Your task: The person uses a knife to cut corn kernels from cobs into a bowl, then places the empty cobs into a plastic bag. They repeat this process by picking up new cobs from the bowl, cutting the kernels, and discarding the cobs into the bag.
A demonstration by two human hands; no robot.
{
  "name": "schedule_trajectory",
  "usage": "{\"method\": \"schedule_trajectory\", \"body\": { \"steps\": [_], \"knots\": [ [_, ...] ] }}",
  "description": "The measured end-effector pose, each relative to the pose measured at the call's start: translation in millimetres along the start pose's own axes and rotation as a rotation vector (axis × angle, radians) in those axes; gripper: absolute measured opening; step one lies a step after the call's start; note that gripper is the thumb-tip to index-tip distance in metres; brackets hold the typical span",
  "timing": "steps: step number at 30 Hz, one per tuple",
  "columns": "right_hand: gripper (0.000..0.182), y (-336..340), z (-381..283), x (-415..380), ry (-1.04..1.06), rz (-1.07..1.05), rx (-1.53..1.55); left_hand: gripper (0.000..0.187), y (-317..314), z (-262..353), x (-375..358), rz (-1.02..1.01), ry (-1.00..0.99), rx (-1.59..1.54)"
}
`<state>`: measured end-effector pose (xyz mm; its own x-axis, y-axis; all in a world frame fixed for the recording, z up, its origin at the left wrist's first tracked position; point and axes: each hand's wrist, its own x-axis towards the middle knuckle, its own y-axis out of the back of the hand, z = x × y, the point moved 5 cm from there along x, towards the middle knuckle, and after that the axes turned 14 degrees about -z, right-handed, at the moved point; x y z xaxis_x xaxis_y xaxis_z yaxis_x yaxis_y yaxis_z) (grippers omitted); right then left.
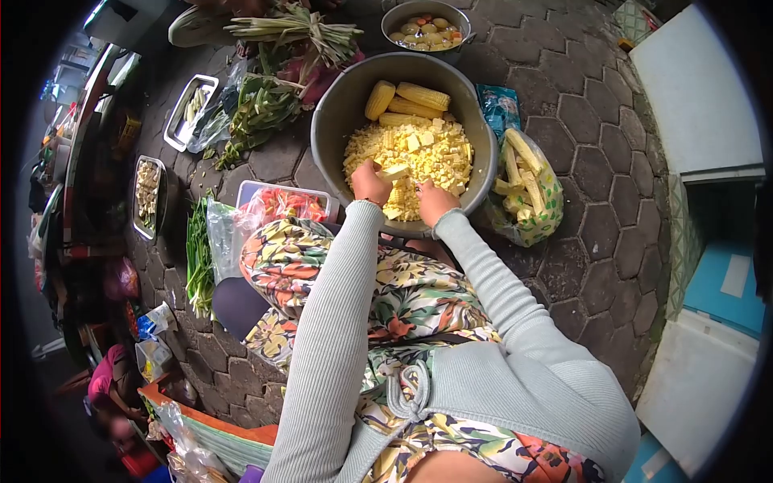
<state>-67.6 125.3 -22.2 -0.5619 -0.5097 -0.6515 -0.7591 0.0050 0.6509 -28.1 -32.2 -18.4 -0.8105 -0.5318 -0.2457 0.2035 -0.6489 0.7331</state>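
Observation:
A large grey basin (pixel 322 121) stands before my knees, filled with cut corn kernels (pixel 435 165). Several whole peeled corn cobs (pixel 419 101) lie at its far side. My left hand (pixel 370 182) is closed around a piece of corn cob (pixel 394 171) just above the kernels. To its right, over the near part of the basin, my right hand (pixel 436 201) is closed with fingertips pointing at the kernels. Whatever it grips is hidden or too small to make out.
Right of the basin, a patterned plastic bag (pixel 547 213) holds stripped cobs (pixel 523 173). Behind stands a metal pot of potatoes (pixel 425 34). Leafy greens (pixel 262 113), a tray of cut red vegetables (pixel 302 201) and green onions (pixel 200 258) lie left. Another person (pixel 113 378) is at lower left.

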Motion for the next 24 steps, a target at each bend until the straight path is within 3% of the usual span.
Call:
{"method": "schedule_trajectory", "body": {
  "steps": [7,10,12,15,19,22,24],
  "knots": [
    [0.029,-16.0,-5.1,17.7,-0.056,-0.044,-0.096,0.023,-0.3,2.2,-2.1,-0.071,0.059,-0.035],
    [0.028,-28.3,0.5,42.7,-0.041,-0.069,-0.149,0.035,-4.3,-2.0,0.7,-0.057,0.058,0.032],
    [0.026,-30.7,4.2,54.2,-0.116,-0.062,-0.128,0.022,-4.4,4.2,-2.6,-0.056,-0.001,-0.026],
    [0.024,-26.9,11.6,69.7,-0.21,0.018,-0.076,0.02,-3.3,9.7,-4.1,-0.092,-0.045,0.04],
    [0.027,-22.8,15.8,75.8,-0.159,-0.122,-0.106,0.019,2.8,12.3,-6.1,-0.078,-0.117,0.087],
    [0.027,-15.6,19.4,49.0,-0.113,-0.005,-0.024,0.019,1.3,8.0,-8.7,0.03,-0.048,0.127],
    [0.027,-17.4,20.1,31.7,-0.094,0.007,-0.032,0.016,-3.4,6.1,-8.9,-0.053,-0.056,0.141]
  ]
}}
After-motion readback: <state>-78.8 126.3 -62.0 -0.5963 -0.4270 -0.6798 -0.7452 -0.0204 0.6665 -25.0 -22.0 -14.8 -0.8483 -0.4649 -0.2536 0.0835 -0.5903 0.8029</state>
